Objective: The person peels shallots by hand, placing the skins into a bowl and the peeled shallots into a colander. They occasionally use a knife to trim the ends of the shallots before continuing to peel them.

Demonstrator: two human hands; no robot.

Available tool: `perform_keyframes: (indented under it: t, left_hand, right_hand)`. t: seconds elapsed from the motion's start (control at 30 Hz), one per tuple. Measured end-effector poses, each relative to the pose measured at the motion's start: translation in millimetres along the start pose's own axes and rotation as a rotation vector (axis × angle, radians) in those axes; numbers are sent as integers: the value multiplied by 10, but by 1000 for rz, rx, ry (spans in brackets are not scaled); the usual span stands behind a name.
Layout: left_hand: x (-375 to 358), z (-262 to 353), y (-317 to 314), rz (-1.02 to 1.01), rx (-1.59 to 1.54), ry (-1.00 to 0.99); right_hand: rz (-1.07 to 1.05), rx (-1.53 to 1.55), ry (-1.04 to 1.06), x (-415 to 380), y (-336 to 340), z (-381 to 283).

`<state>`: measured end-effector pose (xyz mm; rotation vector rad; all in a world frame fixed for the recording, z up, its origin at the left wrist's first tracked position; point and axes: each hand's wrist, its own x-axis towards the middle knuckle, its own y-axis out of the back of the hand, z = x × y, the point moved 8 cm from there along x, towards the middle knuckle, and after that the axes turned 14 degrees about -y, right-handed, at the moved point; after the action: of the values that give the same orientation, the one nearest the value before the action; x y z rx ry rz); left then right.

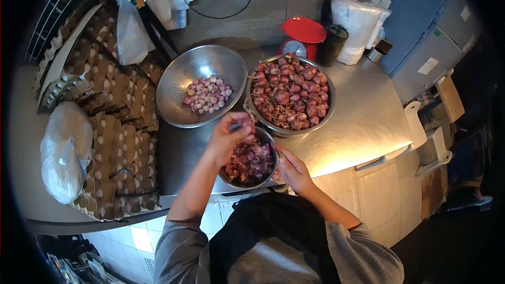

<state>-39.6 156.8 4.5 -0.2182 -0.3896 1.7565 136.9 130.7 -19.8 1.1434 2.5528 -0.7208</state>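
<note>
My left hand (231,135) is closed above the left side of a metal bowl (275,164), with a small dark bluish thing showing among its curled fingers. Dark red shallot skins (251,163) fill much of this bowl. At the bowl's right rim, my right hand (294,172) has its fingers closed; what they grip is too small to make out. Just beyond my hands, a large metal bowl (330,106) is heaped with unpeeled red shallots (292,94). To its left, a steel colander (171,81) holds peeled pinkish shallots (206,94).
Egg trays (113,163) are stacked at the left, with a filled plastic bag (66,152) on them. A red kitchen scale (304,31), a dark canister (335,44), a white plastic pack (357,26) and an open tin (379,51) line the back of the steel table (368,121).
</note>
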Motion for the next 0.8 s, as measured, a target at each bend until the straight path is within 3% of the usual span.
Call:
perform_keyframes:
  t: [0.17,0.23,0.33,0.53,0.8]
  left_hand:
    - [-575,-160,76,174,-319,128]
    - [-687,-173,106,253,-343,85]
    - [-797,-128,209,338,-342,12]
    - [-931,14,305,402,-258,-27]
    - [-1029,12,112,341,-46,-156]
  right_hand:
    - [38,-364,179,112,-248,-35]
    - [66,-458,272,137,-341,-69]
    - [53,-539,248,144,-409,-2]
    - [-97,-564,183,54,-547,69]
    - [2,-483,320,130,-592,-71]
